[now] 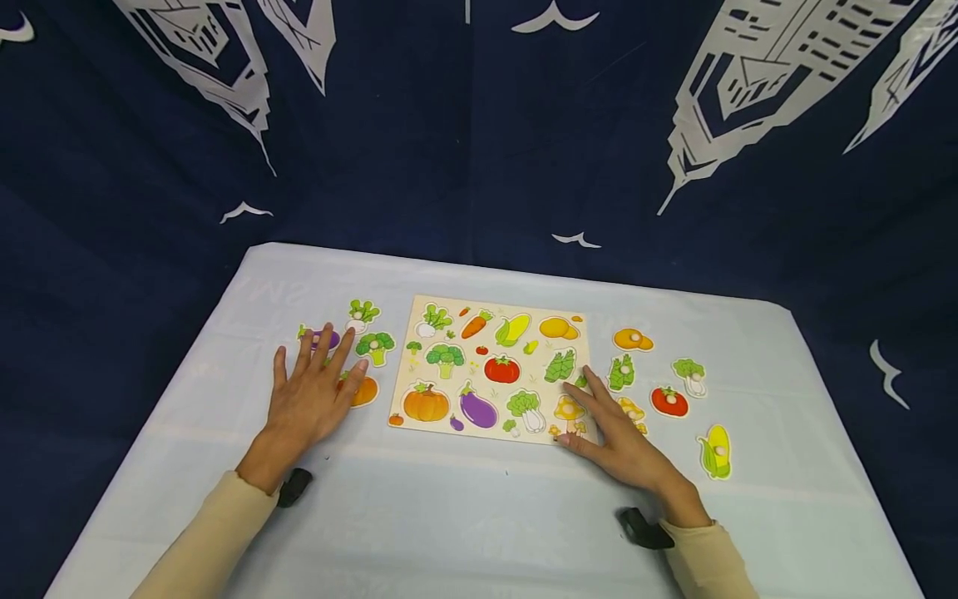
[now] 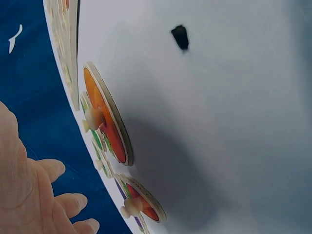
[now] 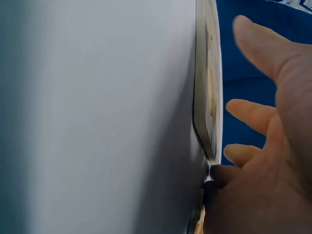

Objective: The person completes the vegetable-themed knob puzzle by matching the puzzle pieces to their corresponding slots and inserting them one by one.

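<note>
Spreading over either side of the puzzle board (image 1: 534,376), both hands grip nothing. The left hand (image 1: 310,391) has its fingers extended above the eggplant piece (image 1: 332,339) and the pumpkin piece (image 1: 365,392), partly hiding both; in its wrist view it looks raised clear of them. The turnip piece (image 1: 362,314) and broccoli piece (image 1: 374,348) lie just beyond. The right hand (image 1: 624,441), fingers parted, reaches over the board's near right corner; whether a fingertip touches it, I cannot tell.

Loose pieces flank the board, probably so each hand has a share within reach. On the right lie the potato piece (image 1: 633,339), asparagus piece (image 1: 621,372), cabbage piece (image 1: 690,376), tomato piece (image 1: 669,402) and corn piece (image 1: 717,453), with the mushroom piece (image 1: 632,411) just beside the right hand. Knobs face up wherever they show, presumably for easy pinching.

The board lies flat on the tabletop (image 1: 449,516) between the two groups. Its shaped spaces show matching vegetable pictures without knobs, so the visible ones seem to hold no pieces.
</note>
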### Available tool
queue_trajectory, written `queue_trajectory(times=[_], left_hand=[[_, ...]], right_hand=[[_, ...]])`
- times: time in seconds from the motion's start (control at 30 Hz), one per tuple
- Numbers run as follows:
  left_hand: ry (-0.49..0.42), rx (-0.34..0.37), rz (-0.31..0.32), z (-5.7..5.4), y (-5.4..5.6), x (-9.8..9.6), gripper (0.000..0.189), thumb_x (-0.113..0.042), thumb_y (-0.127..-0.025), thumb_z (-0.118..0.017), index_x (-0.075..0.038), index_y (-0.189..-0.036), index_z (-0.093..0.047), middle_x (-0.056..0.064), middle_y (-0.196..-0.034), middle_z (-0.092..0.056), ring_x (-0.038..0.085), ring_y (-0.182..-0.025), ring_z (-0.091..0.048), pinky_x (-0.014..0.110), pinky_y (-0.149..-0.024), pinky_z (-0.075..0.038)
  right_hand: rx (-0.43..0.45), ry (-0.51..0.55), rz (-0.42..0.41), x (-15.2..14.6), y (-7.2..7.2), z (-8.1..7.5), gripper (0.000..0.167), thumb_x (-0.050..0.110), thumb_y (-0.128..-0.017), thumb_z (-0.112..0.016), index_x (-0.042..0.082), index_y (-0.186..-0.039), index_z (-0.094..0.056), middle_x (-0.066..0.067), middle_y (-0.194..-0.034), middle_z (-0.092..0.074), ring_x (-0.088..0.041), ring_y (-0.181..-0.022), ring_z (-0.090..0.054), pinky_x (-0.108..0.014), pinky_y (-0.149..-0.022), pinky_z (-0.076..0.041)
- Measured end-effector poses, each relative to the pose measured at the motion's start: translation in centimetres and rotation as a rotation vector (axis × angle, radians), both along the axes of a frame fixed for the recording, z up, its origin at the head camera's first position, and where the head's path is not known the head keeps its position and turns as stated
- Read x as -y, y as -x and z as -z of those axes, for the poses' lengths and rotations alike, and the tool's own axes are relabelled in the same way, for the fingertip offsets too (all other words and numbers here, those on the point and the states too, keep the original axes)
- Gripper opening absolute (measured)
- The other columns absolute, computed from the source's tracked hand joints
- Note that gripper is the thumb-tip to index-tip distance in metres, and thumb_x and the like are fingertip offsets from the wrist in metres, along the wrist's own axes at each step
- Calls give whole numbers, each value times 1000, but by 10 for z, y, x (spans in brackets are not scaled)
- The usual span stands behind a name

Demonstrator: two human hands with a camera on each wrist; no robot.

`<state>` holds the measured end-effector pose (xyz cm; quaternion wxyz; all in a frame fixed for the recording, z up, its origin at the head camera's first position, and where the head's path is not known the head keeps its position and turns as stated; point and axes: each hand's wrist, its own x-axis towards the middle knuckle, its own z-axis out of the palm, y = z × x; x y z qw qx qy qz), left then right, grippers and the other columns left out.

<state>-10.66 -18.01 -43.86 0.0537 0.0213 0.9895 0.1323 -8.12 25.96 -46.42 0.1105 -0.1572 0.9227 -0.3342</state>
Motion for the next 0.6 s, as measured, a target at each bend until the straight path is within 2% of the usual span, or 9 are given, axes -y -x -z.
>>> queue_trajectory(times=[0.1,0.23,0.6], left_hand=[[5,6,-2,0,0,0,75,-63,-103,-16,-18,-162,-15,19,-168,-7,44,-154,0,68,-118,8],[7,12,1,-1,-1,1,75,-63,-103,-16,-18,-162,-14,19,-168,-6,44,-154,0,67,-118,7],[17,7,2,-1,-1,1,71,-57,-104,-27,-18,-162,-13,19,-168,-8,44,-154,-3,68,-119,4]], right_hand=[[-5,-15,3,0,0,2,80,47,-89,-72,20,-156,-38,-14,-169,-10,-44,-152,-17,-71,-112,-25],[2,-25,-1,0,0,4,80,48,-89,-73,19,-155,-39,-14,-169,-11,-44,-152,-18,-70,-112,-26],[2,-22,-45,-5,4,2,80,36,-87,-78,17,-154,-40,-16,-168,-13,-45,-152,-17,-68,-113,-27]])
